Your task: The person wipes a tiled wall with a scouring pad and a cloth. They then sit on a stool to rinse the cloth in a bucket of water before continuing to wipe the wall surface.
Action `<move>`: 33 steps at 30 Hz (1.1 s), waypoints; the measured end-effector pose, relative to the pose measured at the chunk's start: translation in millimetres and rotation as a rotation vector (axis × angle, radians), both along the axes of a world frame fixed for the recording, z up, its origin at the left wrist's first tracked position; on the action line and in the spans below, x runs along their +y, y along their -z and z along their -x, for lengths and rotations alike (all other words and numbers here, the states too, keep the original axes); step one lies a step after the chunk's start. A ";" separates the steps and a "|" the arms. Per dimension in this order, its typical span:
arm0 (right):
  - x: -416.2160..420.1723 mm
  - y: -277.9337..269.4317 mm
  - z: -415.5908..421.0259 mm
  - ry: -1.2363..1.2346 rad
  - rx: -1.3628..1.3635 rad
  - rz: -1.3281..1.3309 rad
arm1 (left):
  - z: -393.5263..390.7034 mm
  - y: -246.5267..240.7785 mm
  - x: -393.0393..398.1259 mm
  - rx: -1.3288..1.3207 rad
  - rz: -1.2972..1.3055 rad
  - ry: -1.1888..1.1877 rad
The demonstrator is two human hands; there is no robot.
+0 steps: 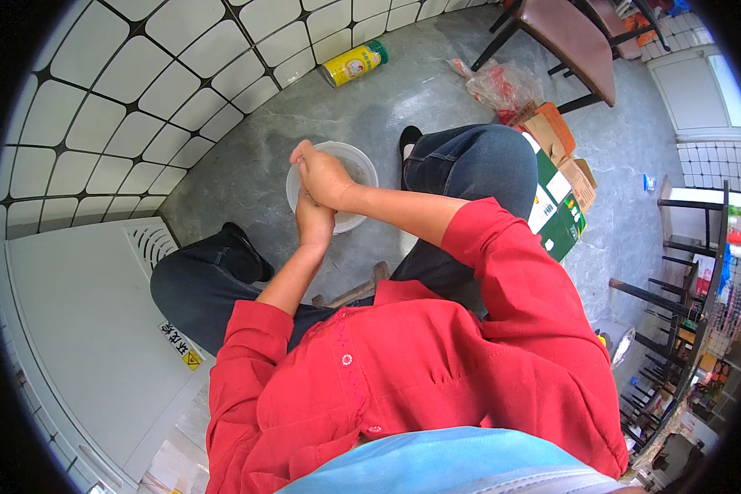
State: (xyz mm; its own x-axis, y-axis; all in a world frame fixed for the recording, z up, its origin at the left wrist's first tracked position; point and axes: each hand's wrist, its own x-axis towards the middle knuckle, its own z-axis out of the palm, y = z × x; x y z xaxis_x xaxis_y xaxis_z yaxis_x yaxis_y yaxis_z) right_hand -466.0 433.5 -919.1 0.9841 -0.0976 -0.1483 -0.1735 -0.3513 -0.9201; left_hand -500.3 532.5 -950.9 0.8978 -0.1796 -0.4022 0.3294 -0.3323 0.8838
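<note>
Over a round white plastic bucket (291, 196), my right hand (325, 176) is pressed across my left hand (314, 222). The two are clasped together, and my right hand covers much of the left one. Whether anything lies between the palms is hidden. The bucket stands on the grey floor between my feet. Part of its inside shows past my fingers, with greyish contents that I cannot make out clearly.
A yellow can with a green lid (353, 63) lies by the tiled wall (179, 80). Flattened cardboard boxes (552, 207), a clear plastic bag (503, 86) and a chair (565, 40) are to the right. A white metal cabinet (86, 315) stands at left. Part of a wooden stool (352, 293) shows below me.
</note>
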 end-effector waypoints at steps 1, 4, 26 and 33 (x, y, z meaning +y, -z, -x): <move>0.4 0.6 -0.5 0.043 0.003 -0.037 | -2.3 -0.8 1.5 -0.065 -0.063 0.024; -8.7 1.3 -20.9 -0.053 0.093 -0.255 | -3.9 -43.8 0.1 0.096 0.125 0.036; -26.9 -69.4 -24.3 -0.254 0.208 -0.723 | -13.6 -120.4 10.6 0.778 0.865 -0.031; -22.4 -27.6 -26.4 -0.235 0.144 -0.404 | -8.1 -72.5 -2.6 0.534 0.416 -0.014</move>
State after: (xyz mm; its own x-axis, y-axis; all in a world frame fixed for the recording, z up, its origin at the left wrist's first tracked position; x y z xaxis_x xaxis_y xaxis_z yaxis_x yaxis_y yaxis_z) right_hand -439.6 411.1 -891.5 0.9392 0.2184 -0.2649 -0.2681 -0.0157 -0.9633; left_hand -492.3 529.9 -878.3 0.5983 -0.4051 -0.6913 0.7583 0.0075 0.6518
